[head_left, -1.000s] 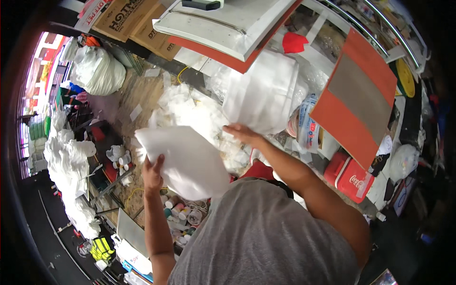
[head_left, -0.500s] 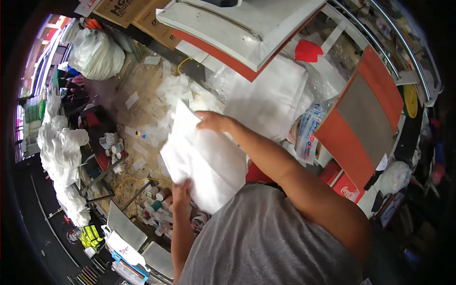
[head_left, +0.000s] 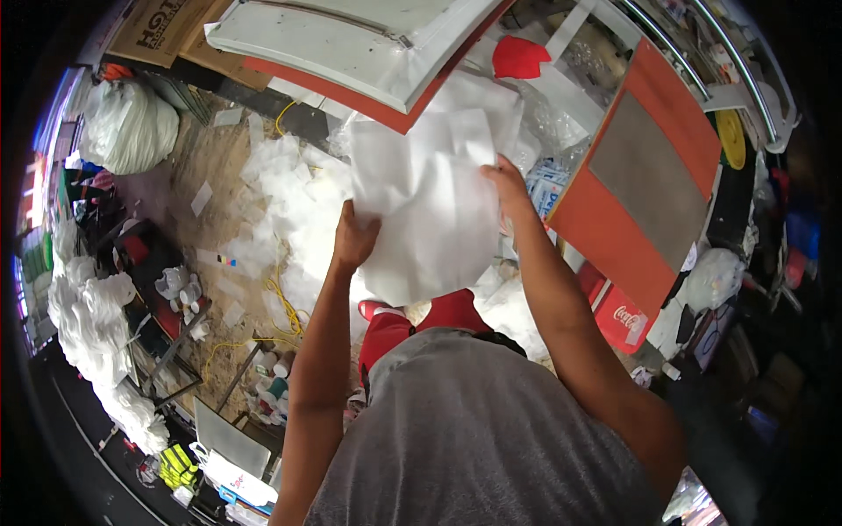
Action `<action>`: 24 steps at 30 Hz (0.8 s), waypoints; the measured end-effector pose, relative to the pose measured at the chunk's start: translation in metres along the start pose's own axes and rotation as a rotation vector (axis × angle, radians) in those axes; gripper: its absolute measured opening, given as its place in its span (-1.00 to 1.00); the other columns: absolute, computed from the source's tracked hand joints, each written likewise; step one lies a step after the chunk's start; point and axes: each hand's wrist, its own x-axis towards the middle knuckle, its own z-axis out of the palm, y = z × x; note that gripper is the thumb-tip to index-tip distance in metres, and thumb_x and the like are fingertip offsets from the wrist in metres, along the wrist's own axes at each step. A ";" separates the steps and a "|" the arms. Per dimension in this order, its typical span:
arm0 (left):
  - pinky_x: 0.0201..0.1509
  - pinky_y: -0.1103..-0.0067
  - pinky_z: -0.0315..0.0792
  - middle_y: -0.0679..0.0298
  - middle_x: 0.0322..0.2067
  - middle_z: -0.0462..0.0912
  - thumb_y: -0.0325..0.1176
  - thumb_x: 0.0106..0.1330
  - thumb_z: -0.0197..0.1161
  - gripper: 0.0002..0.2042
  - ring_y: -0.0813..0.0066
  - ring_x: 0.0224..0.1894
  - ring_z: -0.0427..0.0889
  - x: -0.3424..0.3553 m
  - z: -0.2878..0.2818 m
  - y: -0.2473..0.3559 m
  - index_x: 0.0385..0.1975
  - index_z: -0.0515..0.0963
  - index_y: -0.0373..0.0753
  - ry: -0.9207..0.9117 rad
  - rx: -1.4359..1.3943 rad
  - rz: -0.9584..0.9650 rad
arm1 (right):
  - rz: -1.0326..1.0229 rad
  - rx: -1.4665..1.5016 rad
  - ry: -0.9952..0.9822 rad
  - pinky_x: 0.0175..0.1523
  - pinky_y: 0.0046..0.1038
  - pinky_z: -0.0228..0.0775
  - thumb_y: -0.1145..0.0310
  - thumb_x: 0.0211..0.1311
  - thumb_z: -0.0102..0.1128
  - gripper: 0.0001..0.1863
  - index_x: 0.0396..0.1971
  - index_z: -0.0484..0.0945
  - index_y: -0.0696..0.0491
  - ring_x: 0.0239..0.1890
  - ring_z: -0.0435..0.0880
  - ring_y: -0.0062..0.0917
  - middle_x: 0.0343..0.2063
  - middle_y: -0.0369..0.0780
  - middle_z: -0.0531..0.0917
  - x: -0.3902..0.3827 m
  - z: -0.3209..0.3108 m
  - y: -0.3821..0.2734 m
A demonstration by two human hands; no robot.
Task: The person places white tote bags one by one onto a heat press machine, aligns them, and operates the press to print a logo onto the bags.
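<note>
A large white foam sheet point(head_left: 434, 210) hangs in front of me, held up by both hands. My left hand point(head_left: 353, 237) grips its left edge, and my right hand point(head_left: 507, 186) grips its right edge higher up. Behind the sheet lies a heap of more white foam sheets point(head_left: 294, 197) on the sandy ground. Above it an open white lid with a red rim point(head_left: 351, 39) leans out, with a stack of white sheets point(head_left: 491, 96) under it.
An orange and grey panel point(head_left: 653, 167) stands at the right, a red cooler box point(head_left: 618, 307) below it. Full white bags point(head_left: 127, 127) sit at the left, with more white bundles point(head_left: 92, 324) further down. A yellow cord point(head_left: 281, 302) lies on the ground. Cardboard boxes point(head_left: 167, 31) stand at top left.
The sheet has gone up and to the right, from waist height toward the open lid. My left hand moved from its lower edge to its left edge; my right hand rose with it.
</note>
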 end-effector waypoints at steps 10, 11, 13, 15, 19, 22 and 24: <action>0.03 0.29 0.56 -0.17 -0.12 0.69 -0.23 0.23 0.36 -0.45 0.01 -0.07 0.71 0.041 0.019 -0.051 0.15 0.44 -0.41 -0.217 0.291 -0.322 | 0.131 -0.700 0.471 -0.03 -0.44 0.54 0.09 0.05 0.54 -0.15 0.25 0.32 0.18 -0.11 0.70 -0.40 -0.14 -0.07 0.72 0.006 -0.021 0.089; 0.06 0.26 0.55 -0.20 -0.11 0.69 -0.27 0.22 0.33 -0.48 -0.06 -0.04 0.70 0.038 0.023 -0.057 0.13 0.45 -0.43 -0.208 0.498 -0.164 | 0.047 -0.673 0.451 0.01 -0.40 0.53 0.11 0.04 0.53 -0.19 0.20 0.34 0.19 -0.10 0.71 -0.34 -0.13 -0.03 0.71 0.010 -0.026 0.093; 0.06 0.27 0.55 -0.18 -0.14 0.70 -0.29 0.21 0.32 -0.57 -0.10 -0.05 0.70 0.039 0.032 -0.062 0.02 0.51 -0.44 -0.106 0.196 -0.275 | 0.073 -0.648 0.413 0.07 -0.32 0.53 0.15 0.00 0.52 -0.27 0.11 0.38 0.20 -0.07 0.72 -0.22 -0.12 0.04 0.70 0.014 -0.034 0.094; 0.00 0.30 0.57 -0.13 -0.19 0.72 -0.27 0.20 0.36 -0.57 -0.03 -0.12 0.73 0.037 0.036 -0.060 -0.02 0.53 -0.42 -0.115 0.015 -0.382 | -0.008 -0.621 0.565 0.11 -0.24 0.50 0.14 -0.02 0.53 -0.27 0.08 0.39 0.22 -0.04 0.70 -0.09 -0.09 0.06 0.69 0.015 -0.035 0.086; -0.10 0.31 0.57 -0.05 -0.30 0.73 -0.26 0.20 0.40 -0.64 0.04 -0.23 0.74 0.031 0.035 -0.049 -0.15 0.56 -0.40 -0.057 0.293 -0.141 | -0.006 -0.910 0.525 0.27 -0.20 0.39 0.09 -0.02 0.54 -0.12 0.21 0.33 0.27 0.16 0.55 -0.04 0.08 0.13 0.57 -0.005 -0.021 0.070; -0.15 0.24 0.55 -0.02 -0.38 0.70 -0.27 0.19 0.41 -0.73 -0.02 -0.28 0.71 0.028 0.038 -0.045 -0.35 0.56 -0.37 0.065 0.263 -0.093 | 0.002 -1.010 0.537 0.42 -0.22 0.22 0.04 0.01 0.51 -0.06 0.30 0.32 0.26 0.34 0.36 -0.06 0.27 0.13 0.39 -0.028 -0.008 0.073; -0.15 0.24 0.55 -0.02 -0.39 0.70 -0.26 0.18 0.43 -0.72 -0.03 -0.28 0.70 0.026 0.040 -0.046 -0.35 0.56 -0.36 0.108 0.305 -0.099 | 0.013 -1.094 0.532 0.42 -0.21 0.22 0.02 0.02 0.50 -0.07 0.29 0.33 0.27 0.33 0.37 -0.05 0.27 0.14 0.39 -0.039 -0.007 0.078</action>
